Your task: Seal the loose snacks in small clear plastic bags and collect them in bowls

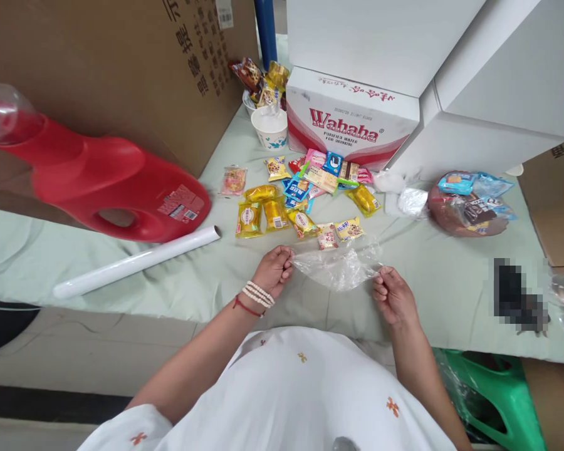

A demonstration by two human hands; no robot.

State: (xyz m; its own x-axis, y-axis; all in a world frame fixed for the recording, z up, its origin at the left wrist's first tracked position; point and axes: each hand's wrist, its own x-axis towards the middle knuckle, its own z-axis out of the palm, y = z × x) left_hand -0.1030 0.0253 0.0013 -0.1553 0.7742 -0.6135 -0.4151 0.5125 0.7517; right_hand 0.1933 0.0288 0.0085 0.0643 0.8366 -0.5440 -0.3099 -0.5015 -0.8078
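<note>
A clear thin plastic bag [341, 266] is stretched between my two hands above the pale green cloth. My left hand [273, 270], with bead bracelets on the wrist, pinches the bag's left edge. My right hand [393, 295] is closed on the bag's right edge. Just beyond the bag lies a scatter of small wrapped snacks [301, 197], yellow, blue, red and pink packets.
A red detergent jug [108, 178] lies on its side at left, with a white roll [136, 262] in front of it. A Wahaha carton [357, 122], paper cups [269, 128], white boxes and a filled snack bag [470, 203] stand behind. A green stool [493, 388] is at lower right.
</note>
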